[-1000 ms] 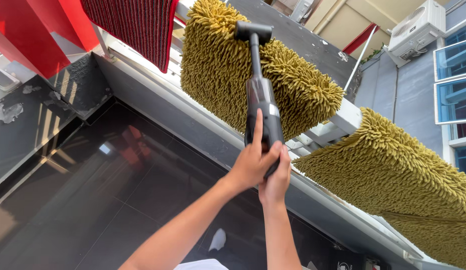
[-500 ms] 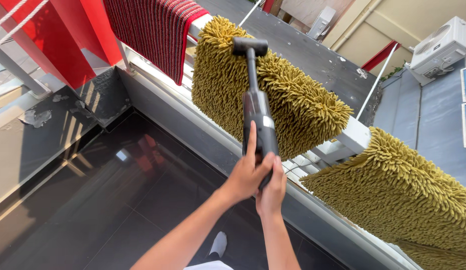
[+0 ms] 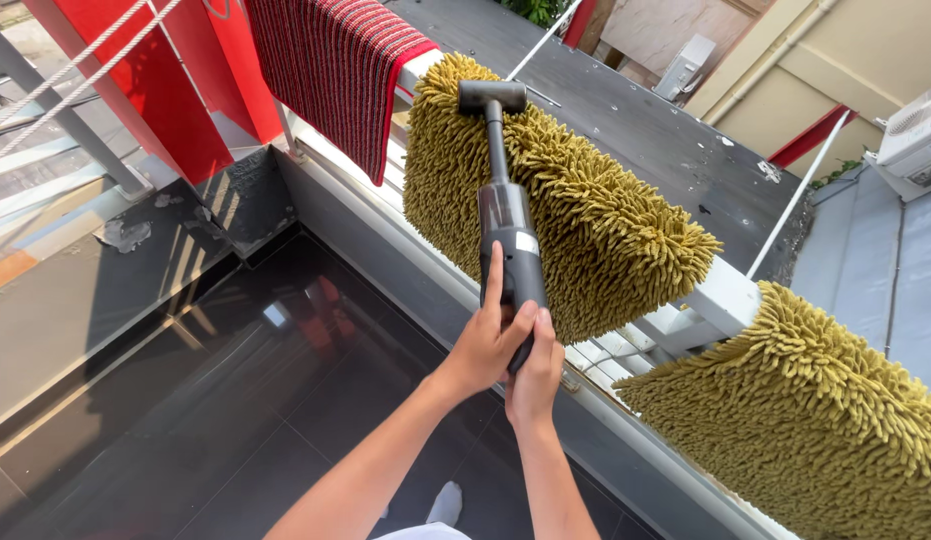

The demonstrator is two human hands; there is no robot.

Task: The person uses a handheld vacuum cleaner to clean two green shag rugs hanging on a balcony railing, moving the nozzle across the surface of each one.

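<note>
Item: black handheld vacuum (image 3: 508, 225), both hands wrapped round its handle — left hand (image 3: 482, 345) on top with forefinger laid along the body, right hand (image 3: 534, 375) beneath, each grip pressed tight on it. Nozzle head (image 3: 491, 96) rests on the crest of the shaggy olive mat (image 3: 575, 215), which is draped over the white railing (image 3: 700, 300) so the pile hangs open. Adjacent: second olive mat (image 3: 815, 420) to the right, red striped mat (image 3: 335, 70) just beside it on the left. Open room: dark tiled floor (image 3: 235, 380) below; drop past the rail
</note>
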